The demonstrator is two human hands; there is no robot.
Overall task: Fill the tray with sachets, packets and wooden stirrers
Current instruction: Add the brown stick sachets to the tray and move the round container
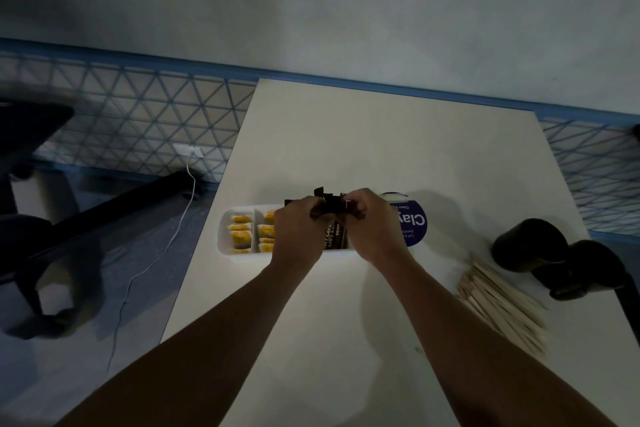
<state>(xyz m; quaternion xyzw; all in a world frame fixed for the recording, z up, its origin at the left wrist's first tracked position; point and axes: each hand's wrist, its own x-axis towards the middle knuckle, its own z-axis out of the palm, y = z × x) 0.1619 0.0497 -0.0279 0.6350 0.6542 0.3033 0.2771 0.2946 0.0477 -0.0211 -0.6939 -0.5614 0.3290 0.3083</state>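
Note:
A white divided tray (227, 222) lies at the table's left edge. Its two left compartments hold yellow sachets (240, 234). Above the tray's right part, my left hand (298, 230) and my right hand (367, 224) together grip a bundle of dark brown packets (333, 208). The packets stand upright, with their lower ends reaching down into the tray. A loose pile of wooden stirrers (502, 305) lies on the table to the right, apart from both hands.
A white container with a blue label (414, 224) sits just right of the tray, behind my right hand. A black clamp-like object (554, 253) stands at the table's right edge. The white table (381, 135) ends close to the tray's left side; chairs and a cable are on the floor to the left.

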